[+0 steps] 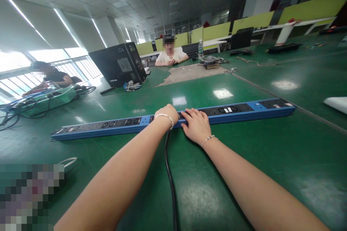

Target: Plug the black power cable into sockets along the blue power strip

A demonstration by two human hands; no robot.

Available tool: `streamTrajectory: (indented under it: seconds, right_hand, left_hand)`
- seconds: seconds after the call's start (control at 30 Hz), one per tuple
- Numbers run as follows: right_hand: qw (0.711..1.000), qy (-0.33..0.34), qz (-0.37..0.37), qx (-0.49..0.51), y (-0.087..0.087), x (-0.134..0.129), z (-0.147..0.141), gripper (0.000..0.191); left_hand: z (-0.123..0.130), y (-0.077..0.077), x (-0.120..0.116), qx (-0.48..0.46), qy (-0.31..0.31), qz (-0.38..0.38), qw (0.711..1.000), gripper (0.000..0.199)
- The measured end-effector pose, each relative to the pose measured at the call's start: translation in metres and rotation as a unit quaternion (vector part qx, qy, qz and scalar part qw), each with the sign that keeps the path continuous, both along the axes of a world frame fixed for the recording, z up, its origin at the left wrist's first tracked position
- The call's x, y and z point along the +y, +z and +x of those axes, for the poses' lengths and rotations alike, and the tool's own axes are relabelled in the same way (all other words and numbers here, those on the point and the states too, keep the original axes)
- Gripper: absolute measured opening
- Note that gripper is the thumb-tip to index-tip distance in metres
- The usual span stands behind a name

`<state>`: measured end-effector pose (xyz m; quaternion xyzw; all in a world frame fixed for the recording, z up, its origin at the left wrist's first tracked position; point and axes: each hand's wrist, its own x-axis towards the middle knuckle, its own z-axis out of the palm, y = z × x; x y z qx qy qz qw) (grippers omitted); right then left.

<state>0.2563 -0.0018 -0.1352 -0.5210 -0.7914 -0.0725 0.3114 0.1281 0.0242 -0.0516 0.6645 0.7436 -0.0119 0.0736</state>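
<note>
A long blue power strip point(230, 113) with black socket panels lies across the green table. My left hand point(166, 114) is closed in a fist over its middle. From under that fist a black power cable point(170, 173) runs down toward the near edge. The cable's end is hidden inside the fist. Just to the right, my right hand point(197, 124) rests on the strip with its fingers stretched out and apart, the fingertips on the socket face.
A black computer tower point(119, 65) stands at the back left, with gloves point(132, 86) beside it. Farther left is a green basket point(61, 99) with cables. Two people sit beyond the table. A brown sheet point(187, 75) and a water bottle point(200, 48) lie toward the back.
</note>
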Motion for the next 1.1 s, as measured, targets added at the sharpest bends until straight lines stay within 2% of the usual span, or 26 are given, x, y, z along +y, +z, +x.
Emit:
streamTrajectory:
  seconds: [0.13, 0.17, 0.23, 0.3, 0.37, 0.47, 0.57, 0.73, 0.83, 0.97, 1.03, 1.1]
  right_hand:
    - [1.0, 0.001, -0.001, 0.003, 0.0, 0.0, 0.0, 0.042]
    - [1.0, 0.0, -0.001, 0.004, 0.0, 0.0, 0.0, 0.042]
    - [1.0, -0.002, -0.003, 0.007, 0.0, -0.001, 0.0, 0.043]
    - [1.0, 0.001, -0.003, 0.011, 0.001, -0.002, -0.002, 0.046]
    - [1.0, 0.022, 0.001, 0.01, 0.004, -0.005, -0.005, 0.051]
    - [0.996, 0.084, 0.016, 0.002, 0.008, -0.008, -0.016, 0.054]
    - [0.993, 0.115, 0.027, 0.008, 0.012, -0.008, -0.03, 0.047]
    - [0.996, 0.089, 0.03, 0.015, 0.014, -0.003, -0.043, 0.037]
    - [0.997, 0.081, -0.004, 0.019, 0.015, -0.002, -0.039, 0.038]
    - [0.986, 0.114, -0.087, 0.083, 0.023, 0.0, -0.031, 0.043]
    - [0.981, 0.094, -0.115, 0.124, 0.031, 0.0, -0.035, 0.038]
    - [0.982, 0.022, -0.132, 0.13, 0.041, -0.002, -0.047, 0.034]
  left_hand:
    - [-0.025, -0.004, -0.01, -0.023, -0.01, 0.034, 0.999, 0.051]
    - [-0.034, -0.008, -0.014, -0.024, -0.004, 0.058, 0.998, 0.053]
    - [-0.05, -0.023, -0.021, -0.011, 0.014, 0.172, 0.985, 0.045]
    - [-0.063, -0.04, -0.027, 0.004, -0.068, 0.241, 0.968, 0.039]
    - [-0.07, -0.055, -0.031, 0.022, -0.13, 0.265, 0.955, 0.04]
    - [-0.072, -0.067, -0.033, 0.034, -0.17, 0.28, 0.944, 0.044]
    - [-0.071, -0.068, -0.032, 0.032, -0.178, 0.29, 0.94, 0.047]
    - [-0.069, -0.069, -0.032, 0.024, -0.168, 0.312, 0.935, 0.045]
    - [-0.069, -0.07, -0.032, 0.014, -0.168, 0.316, 0.934, 0.047]
    - [-0.07, -0.072, -0.031, -0.002, -0.167, 0.322, 0.932, 0.05]
    - [-0.071, -0.073, -0.03, -0.009, -0.166, 0.325, 0.931, 0.052]
    - [-0.071, -0.074, -0.029, -0.018, -0.165, 0.325, 0.931, 0.051]
